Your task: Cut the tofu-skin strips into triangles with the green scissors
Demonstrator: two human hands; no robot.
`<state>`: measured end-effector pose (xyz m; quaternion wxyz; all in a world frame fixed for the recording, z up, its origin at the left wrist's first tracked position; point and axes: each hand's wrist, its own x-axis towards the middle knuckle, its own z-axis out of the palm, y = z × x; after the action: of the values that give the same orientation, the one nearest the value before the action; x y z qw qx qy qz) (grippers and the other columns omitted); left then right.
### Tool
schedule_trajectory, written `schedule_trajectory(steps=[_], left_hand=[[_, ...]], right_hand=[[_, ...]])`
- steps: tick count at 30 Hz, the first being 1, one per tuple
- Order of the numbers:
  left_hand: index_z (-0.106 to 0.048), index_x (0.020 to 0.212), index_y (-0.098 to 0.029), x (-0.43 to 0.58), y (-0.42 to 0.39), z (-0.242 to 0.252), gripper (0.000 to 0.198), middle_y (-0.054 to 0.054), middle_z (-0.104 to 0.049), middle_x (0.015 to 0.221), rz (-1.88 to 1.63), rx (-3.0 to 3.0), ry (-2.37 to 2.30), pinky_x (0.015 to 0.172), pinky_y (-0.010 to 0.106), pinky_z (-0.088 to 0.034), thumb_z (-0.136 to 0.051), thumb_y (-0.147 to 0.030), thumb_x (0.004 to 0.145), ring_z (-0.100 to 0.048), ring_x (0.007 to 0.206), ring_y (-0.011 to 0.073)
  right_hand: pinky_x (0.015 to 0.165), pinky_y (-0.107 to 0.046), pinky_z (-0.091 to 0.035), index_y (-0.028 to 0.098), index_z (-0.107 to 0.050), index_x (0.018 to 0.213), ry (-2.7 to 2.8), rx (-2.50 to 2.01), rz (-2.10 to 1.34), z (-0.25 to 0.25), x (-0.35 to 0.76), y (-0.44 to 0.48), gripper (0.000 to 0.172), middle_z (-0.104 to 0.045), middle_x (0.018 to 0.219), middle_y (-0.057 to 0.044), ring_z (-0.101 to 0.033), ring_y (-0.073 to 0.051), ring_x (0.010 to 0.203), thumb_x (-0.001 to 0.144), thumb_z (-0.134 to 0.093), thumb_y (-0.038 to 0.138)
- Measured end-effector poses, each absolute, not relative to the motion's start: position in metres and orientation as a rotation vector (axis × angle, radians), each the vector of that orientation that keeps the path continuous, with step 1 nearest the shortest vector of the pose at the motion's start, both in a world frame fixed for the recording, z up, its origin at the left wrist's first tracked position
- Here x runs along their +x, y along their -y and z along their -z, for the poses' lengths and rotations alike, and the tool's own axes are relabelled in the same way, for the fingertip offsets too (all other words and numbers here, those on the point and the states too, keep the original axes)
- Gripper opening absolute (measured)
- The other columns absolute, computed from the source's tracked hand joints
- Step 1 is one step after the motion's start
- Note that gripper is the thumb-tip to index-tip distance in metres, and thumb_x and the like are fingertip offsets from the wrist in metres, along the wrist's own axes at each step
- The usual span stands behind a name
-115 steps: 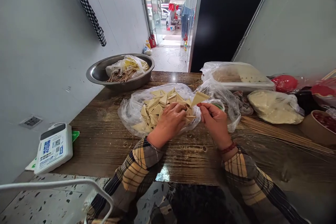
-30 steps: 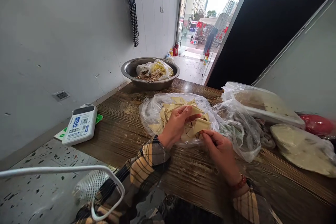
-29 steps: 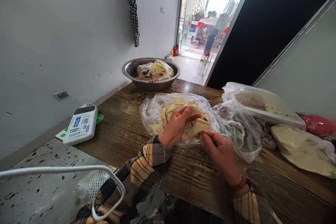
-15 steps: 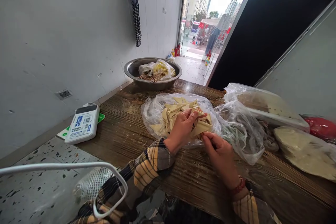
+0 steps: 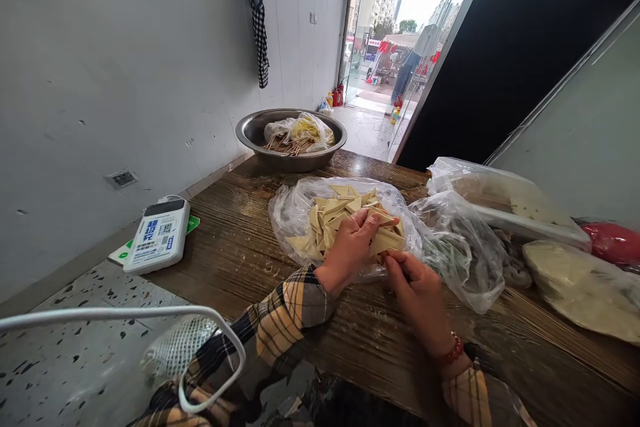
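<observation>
Many pale tofu-skin triangles (image 5: 327,213) lie heaped on a clear plastic bag (image 5: 290,210) at the middle of the wooden table. Over the right part of the heap, my left hand (image 5: 353,240) is closed, with a pale triangle between its thumb and fingers. Close beside it, my right hand (image 5: 415,283) pinches at the lower edge of the pieces near the left fingers. What sits between the right fingertips is too small to make out.
A metal basin (image 5: 293,159) holding skewers and bags stands at the back. To the right are a bag of greens (image 5: 450,250), a covered tray (image 5: 525,220), a bagged pale stack (image 5: 580,287) and thin sticks (image 5: 560,333). A white device (image 5: 159,237) sits left, with a cable (image 5: 125,313) nearer.
My left hand has shifted very slightly to the right over the heap. My right hand stays almost where it was, still pinching.
</observation>
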<state>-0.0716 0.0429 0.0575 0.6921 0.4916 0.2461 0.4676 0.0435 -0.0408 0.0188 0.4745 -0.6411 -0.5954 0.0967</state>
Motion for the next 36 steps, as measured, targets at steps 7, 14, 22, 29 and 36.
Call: schedule_trajectory(steps=[7,14,22,29,36], left_hand=[[-0.069,0.089,-0.015,-0.068,-0.044,-0.053,0.029,0.008,-0.074,0.099,-1.045,1.103,-0.544,0.079,0.028,-0.048,-0.061,-0.043,0.085,-0.067,0.088,0.0200],[-0.069,0.092,-0.015,-0.066,-0.040,-0.050,0.030,0.008,-0.075,0.097,-1.015,1.070,-0.539,0.071,0.027,-0.048,-0.062,-0.044,0.085,-0.066,0.079,0.0182],[-0.067,0.094,-0.014,-0.066,-0.043,-0.052,0.031,0.010,-0.074,0.093,-0.940,0.873,-0.414,0.080,0.031,-0.052,-0.068,-0.042,0.081,-0.069,0.084,0.0201],[-0.068,0.090,-0.010,-0.069,-0.048,-0.054,0.035,0.012,-0.075,0.094,-0.891,0.810,-0.414,0.076,0.028,-0.054,-0.075,-0.041,0.074,-0.069,0.078,0.0176],[-0.066,0.089,-0.012,-0.073,-0.055,-0.059,0.029,0.011,-0.075,0.097,-0.971,0.763,-0.414,0.072,0.029,-0.055,-0.075,-0.036,0.075,-0.069,0.074,0.0163]], right_hand=[[0.057,-0.029,-0.048,0.019,-0.071,0.086,1.432,-1.582,-0.252,-0.018,0.043,0.039,0.027,-0.074,0.073,-0.004,-0.064,-0.019,0.060,0.091,-0.052,0.037],[0.066,-0.030,-0.048,0.019,-0.070,0.085,1.414,-1.545,-0.288,-0.018,0.043,0.037,0.025,-0.074,0.077,-0.005,-0.066,-0.019,0.069,0.091,-0.052,0.035],[0.049,-0.024,-0.037,0.017,-0.067,0.081,1.327,-1.497,-0.487,-0.023,0.043,0.038,0.026,-0.050,0.050,0.005,-0.047,-0.012,0.047,0.091,-0.053,0.037],[0.053,-0.025,-0.038,0.017,-0.068,0.085,1.322,-1.486,-0.556,-0.018,0.046,0.036,0.025,-0.052,0.055,0.005,-0.048,-0.012,0.051,0.090,-0.055,0.037],[0.054,-0.025,-0.038,0.017,-0.067,0.082,1.379,-1.480,-0.519,-0.019,0.045,0.037,0.026,-0.051,0.055,0.004,-0.047,-0.012,0.051,0.092,-0.052,0.035]])
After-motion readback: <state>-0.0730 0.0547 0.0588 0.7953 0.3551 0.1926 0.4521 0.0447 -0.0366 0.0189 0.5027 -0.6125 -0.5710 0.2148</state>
